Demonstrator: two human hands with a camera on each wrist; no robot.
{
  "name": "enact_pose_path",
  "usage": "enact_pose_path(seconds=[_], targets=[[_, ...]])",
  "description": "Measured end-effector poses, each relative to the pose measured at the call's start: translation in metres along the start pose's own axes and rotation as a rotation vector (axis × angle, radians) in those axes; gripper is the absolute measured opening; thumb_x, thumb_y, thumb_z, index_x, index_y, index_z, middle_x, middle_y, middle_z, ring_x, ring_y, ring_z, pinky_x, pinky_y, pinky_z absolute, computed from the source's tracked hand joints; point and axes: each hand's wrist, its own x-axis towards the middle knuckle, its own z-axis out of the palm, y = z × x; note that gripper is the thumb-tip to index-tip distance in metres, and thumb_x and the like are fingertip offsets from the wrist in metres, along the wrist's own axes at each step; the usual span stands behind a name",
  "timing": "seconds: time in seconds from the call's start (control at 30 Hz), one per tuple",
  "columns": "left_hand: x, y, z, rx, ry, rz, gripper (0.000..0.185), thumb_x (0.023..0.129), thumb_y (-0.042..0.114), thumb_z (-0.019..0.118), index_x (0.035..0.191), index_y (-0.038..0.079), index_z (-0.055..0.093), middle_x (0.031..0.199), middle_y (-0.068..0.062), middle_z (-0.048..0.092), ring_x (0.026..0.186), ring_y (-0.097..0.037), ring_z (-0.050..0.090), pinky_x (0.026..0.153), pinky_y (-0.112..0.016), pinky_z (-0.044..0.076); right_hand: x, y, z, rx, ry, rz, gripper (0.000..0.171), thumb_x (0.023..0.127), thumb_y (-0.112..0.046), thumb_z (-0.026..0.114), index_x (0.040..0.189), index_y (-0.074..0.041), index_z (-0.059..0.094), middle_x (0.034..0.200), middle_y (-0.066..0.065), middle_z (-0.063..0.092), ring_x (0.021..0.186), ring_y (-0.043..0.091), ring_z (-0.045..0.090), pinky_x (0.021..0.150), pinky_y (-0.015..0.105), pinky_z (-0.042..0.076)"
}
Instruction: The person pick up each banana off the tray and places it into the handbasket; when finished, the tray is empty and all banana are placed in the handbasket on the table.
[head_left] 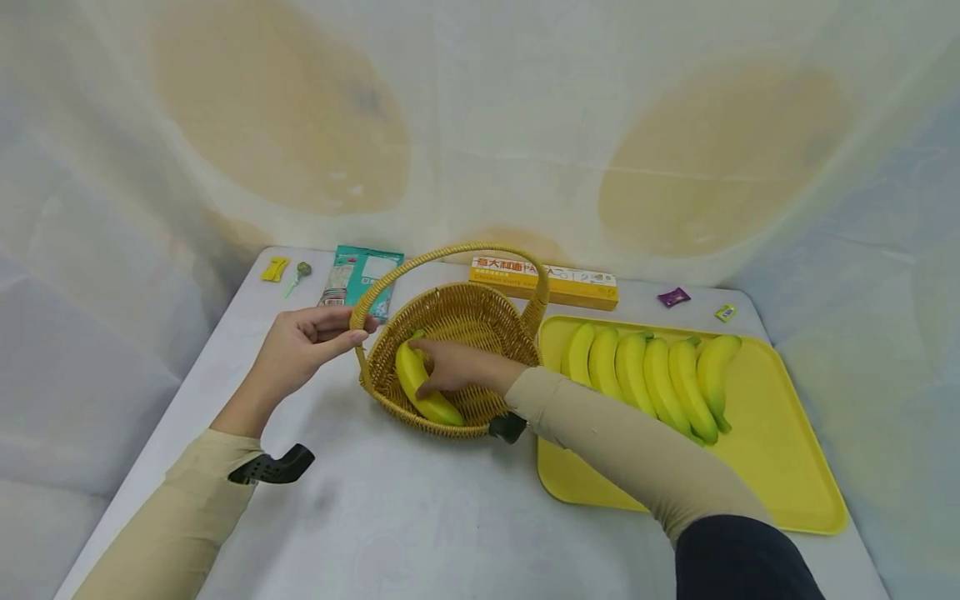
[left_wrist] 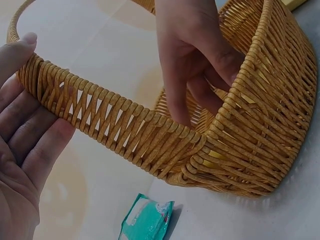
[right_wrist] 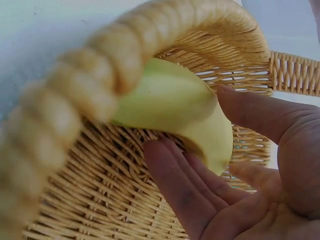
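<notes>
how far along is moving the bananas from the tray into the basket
Barely begun. One banana lies in the wicker basket, and the right hand is on it, fingers around it. The left hand holds the basket's handle. Six bananas remain on the yellow tray beside the basket.

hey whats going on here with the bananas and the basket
A person is handling a wicker basket on a white table. The left hand grips its handle, while the right hand holds one banana inside it. Six more bananas lie on the yellow tray beside the basket.
</notes>
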Motion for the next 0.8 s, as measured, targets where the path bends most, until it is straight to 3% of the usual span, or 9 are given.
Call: enact_pose_path(seconds=[0.23,0.4,0.6,0.8], targets=[[0.001,-0.001,0.000,-0.012,-0.006,0.016,0.033,0.095,0.017,0.075,0.123,0.000,0.071,0.111,-0.005,0.077,0.103,-0.012,0.073,0.088,-0.024,0.058,-0.014,0.009,-0.004,-0.006,0.048,-0.017,0.079,0.095,-0.027,0.074,0.161,-0.016,0.031,0.134,0.013,0.063,0.117,0.023,0.063,0.095,0.036,0.055],[0.001,-0.002,0.001,-0.015,-0.007,0.022,0.033,0.095,0.017,0.075,0.122,0.000,0.071,0.111,-0.005,0.077,0.102,-0.012,0.073,0.088,-0.024,0.058,-0.034,0.020,-0.003,-0.006,0.108,-0.096,0.069,0.098,-0.024,0.070,0.158,-0.013,0.037,0.135,0.014,0.062,0.116,0.025,0.064,0.091,0.035,0.056],[0.002,-0.002,0.002,-0.020,-0.013,0.022,0.032,0.095,0.017,0.075,0.122,0.000,0.071,0.111,-0.005,0.077,0.102,-0.012,0.073,0.089,-0.025,0.058,-0.068,0.042,0.002,0.074,0.241,-0.160,0.060,0.099,-0.025,0.068,0.153,-0.012,0.045,0.129,0.013,0.063,0.113,0.027,0.064,0.093,0.038,0.055],[0.001,-0.001,0.001,-0.017,-0.003,0.024,0.032,0.095,0.017,0.075,0.122,0.000,0.071,0.110,-0.005,0.077,0.102,-0.012,0.073,0.088,-0.025,0.058,-0.108,0.061,-0.001,0.222,0.380,-0.162,0.052,0.100,-0.019,0.066,0.150,-0.015,0.051,0.129,0.007,0.061,0.113,0.022,0.062,0.097,0.041,0.054]])
